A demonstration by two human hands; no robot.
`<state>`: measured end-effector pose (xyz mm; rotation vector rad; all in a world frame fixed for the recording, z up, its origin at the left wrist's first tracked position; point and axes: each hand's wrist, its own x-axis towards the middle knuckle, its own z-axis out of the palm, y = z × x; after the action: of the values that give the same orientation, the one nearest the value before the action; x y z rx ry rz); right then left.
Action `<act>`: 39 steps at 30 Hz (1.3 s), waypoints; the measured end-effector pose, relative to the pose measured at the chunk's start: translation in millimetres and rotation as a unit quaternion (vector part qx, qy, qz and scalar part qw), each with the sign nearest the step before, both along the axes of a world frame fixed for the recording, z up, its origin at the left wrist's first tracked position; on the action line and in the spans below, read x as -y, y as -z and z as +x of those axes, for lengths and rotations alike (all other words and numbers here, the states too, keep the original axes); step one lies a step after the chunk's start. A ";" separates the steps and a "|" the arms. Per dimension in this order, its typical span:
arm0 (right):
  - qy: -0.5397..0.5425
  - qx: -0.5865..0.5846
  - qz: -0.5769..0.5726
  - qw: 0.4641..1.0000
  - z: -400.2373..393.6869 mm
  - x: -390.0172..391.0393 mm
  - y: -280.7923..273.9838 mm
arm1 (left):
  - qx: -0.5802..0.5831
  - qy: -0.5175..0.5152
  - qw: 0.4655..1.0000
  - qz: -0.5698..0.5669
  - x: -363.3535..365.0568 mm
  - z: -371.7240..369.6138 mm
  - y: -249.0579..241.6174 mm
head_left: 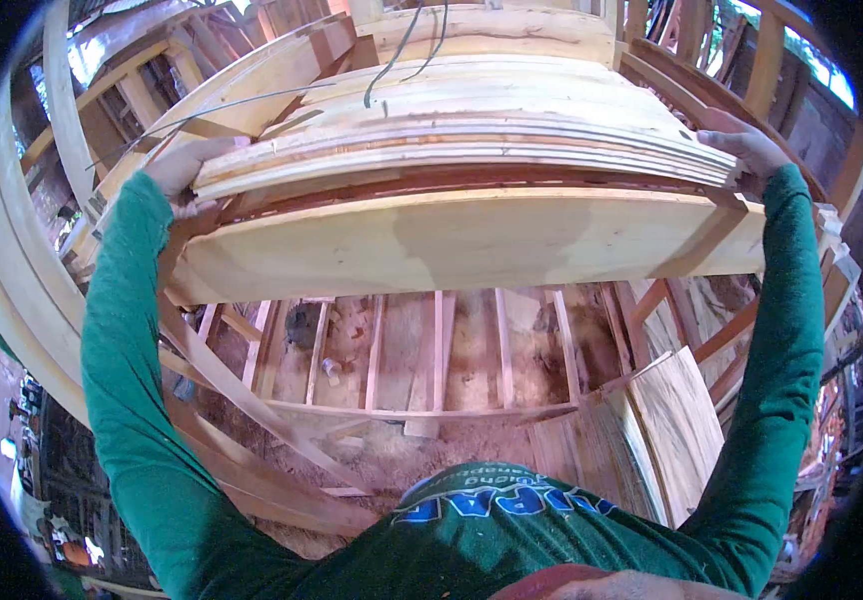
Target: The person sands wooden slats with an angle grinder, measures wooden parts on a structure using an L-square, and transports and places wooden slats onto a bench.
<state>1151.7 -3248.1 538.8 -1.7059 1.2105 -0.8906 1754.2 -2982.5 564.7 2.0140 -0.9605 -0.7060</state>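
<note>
A stack of thin wooden boards [472, 145] spans the width between my hands, its layered near edge facing me. My left hand [190, 172] grips the left end, thumb on top and fingers below. At the opposite end, my right hand [744, 150] is closed around the right corner, its fingers partly hidden. Below the boards runs the broad front plank [472, 240] of a pale wooden frame, with a shadow cast across it. A dark gap shows between the stack and this plank.
Dark cords [392, 62] lie over the boards' far part. Slats of a lower wooden frame [439, 350] stretch over the dusty ground. Thin wooden sheets [677, 425] lean at lower right. Curved timber pieces [27, 260] stand at left, and upright posts [767, 65] at upper right.
</note>
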 end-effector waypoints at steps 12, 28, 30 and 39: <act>-0.008 0.011 -0.107 0.994 10.1 41.9 -5.6 | 0.135 0.037 0.990 -0.035 30.2 49.9 24.1; 0.023 0.026 0.004 0.999 13.2 11.5 34.3 | -0.018 -0.010 0.999 0.026 24.5 38.5 44.4; 0.026 0.016 0.036 0.999 11.8 20.9 33.5 | -0.056 0.002 0.998 -0.020 30.7 54.4 52.8; -0.052 0.083 0.046 0.994 21.3 -4.0 28.9 | -0.106 -0.029 0.992 -0.066 20.1 27.3 51.3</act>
<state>1173.0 -3244.0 509.9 -1.5745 1.0263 -0.8820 1781.5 -3002.6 513.4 1.8043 -0.7990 -0.7861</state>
